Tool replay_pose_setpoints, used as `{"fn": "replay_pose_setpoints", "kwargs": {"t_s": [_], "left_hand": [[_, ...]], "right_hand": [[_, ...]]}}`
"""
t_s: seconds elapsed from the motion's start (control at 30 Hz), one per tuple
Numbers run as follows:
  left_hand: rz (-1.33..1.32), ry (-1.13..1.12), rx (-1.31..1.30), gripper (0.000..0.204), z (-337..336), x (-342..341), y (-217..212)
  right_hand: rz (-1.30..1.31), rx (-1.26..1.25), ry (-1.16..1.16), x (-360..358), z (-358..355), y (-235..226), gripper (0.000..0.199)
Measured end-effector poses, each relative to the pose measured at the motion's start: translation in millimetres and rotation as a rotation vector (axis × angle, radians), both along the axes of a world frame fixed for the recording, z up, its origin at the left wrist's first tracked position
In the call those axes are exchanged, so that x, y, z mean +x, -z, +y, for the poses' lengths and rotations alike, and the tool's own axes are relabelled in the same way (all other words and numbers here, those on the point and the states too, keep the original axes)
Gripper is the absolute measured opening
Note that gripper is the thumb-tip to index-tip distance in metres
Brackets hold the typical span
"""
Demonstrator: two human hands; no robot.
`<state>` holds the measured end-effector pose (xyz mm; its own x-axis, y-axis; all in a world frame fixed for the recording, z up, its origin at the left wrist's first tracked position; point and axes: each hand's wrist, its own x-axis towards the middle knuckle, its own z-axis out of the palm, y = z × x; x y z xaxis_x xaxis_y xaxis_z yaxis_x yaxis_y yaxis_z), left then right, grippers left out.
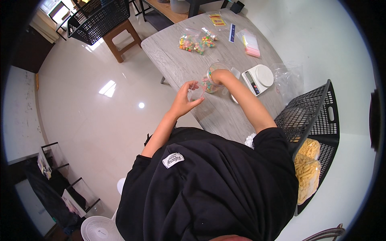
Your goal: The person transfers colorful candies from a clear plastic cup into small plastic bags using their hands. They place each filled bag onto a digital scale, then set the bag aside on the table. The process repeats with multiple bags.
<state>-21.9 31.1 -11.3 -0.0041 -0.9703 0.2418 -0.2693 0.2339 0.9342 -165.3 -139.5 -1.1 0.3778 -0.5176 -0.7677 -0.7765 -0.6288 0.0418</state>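
Right hand (219,76) down in the clear jar (219,65), fingers hidden in there, so no telling whether they've closed on anything! The left hand (185,96) has thumb and fingertips parted wide around a clear plastic piece (196,95), bag or cup I can't tell. Here's the key relation: the jar of colourful pieces (206,85) sits on the table (171,44), just right of and beyond that plastic; its long axis is unclear, but the right hand's nearer, already inside.
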Motion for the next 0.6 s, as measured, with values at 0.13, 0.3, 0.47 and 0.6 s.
{"fn": "replay_pose_setpoints", "kwargs": {"t_s": [0.13,0.3,0.47,0.6], "left_hand": [[0.004,0.022,-0.001,0.059,-2.2,-2.9,-2.9],[0.005,-0.005,-0.002,0.059,1.0,1.3,-0.1],[-0.01,0.001,0.006,0.059,0.3,1.2,-1.2],[-0.012,0.007,0.023,0.059,-1.4,0.1,-2.0]], "right_hand": [[-0.032,0.025,-0.066,-17.9,-19.9,41.2,0.059],[-0.084,0.067,0.014,-9.1,-9.9,19.2,0.048],[-0.087,0.019,0.041,0.5,2.0,-15.1,0.029],[-0.072,0.137,0.087,-7.0,-5.5,-2.5,0.029]]}}
